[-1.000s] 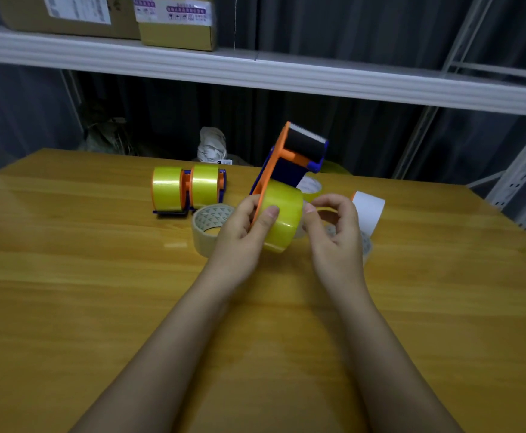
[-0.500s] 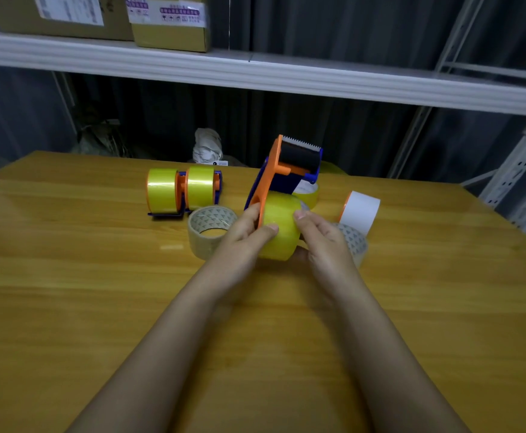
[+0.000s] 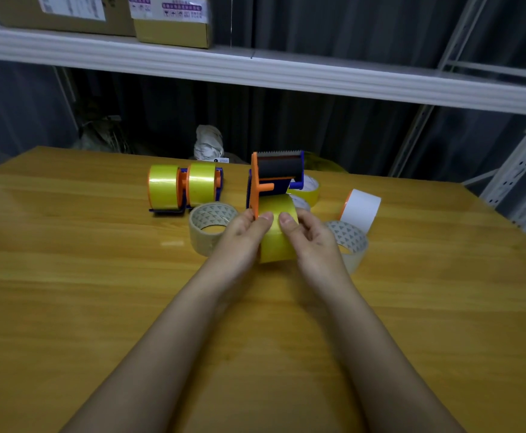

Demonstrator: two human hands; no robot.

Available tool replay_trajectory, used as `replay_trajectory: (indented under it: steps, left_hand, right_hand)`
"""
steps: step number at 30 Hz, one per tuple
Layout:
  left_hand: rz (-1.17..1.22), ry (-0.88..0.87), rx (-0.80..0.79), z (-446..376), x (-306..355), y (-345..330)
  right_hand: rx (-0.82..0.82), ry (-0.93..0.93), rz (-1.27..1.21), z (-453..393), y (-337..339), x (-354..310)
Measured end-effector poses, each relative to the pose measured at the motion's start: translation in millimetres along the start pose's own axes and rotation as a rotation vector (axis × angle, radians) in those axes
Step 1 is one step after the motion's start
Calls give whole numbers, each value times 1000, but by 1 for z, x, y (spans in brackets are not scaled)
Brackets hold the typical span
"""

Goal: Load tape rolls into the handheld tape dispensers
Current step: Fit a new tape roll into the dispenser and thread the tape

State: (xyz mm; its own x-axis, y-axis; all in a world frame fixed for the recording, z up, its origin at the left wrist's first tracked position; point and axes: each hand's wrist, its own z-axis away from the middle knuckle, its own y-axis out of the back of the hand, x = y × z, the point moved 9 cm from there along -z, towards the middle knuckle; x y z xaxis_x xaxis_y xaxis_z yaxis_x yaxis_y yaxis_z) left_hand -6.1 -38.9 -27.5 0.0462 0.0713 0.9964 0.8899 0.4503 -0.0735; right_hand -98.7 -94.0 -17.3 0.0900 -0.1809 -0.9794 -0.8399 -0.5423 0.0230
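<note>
Storeroom or packing area, labelled cardboard boxes (image 3: 174, 20) on a white metal shelf (image 3: 255, 73), perforated steel racking upright (image 3: 518, 170), dark curtain (image 3: 333, 129) behind, wooden counter (image 3: 68, 276) strewn with packing tape rolls (image 3: 211, 226) and handheld tape dispensers (image 3: 186, 185)

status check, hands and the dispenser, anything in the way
Left hand holds dispenser at its orange plate. Right hand holds mounted yellow roll. Clear roll close beside left hand.

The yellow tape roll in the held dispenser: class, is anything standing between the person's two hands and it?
No. Both hands already touch the yellow tape roll: the left hand and right hand each have a thumb pressed on its face. The roll sits in the orange and blue dispenser; nothing visible lies between.
</note>
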Motion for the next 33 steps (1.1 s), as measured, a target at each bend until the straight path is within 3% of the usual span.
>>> replay_trajectory:
  steps: [3,9,16,33]
  left_hand:
    - [39,1,-21,1,1,-2]
    - [54,18,130,3,4,9]
    - [122,-72,-11,3,11,-3]
    - [97,-121,31,6,15,-1]
  right_hand:
    - [0,-10,7,0,1,-1]
    - [-2,6,20,2,-1,-4]
    - [-55,17,-41,-1,4,-5]
    - [-110,123,7,-1,3,-7]
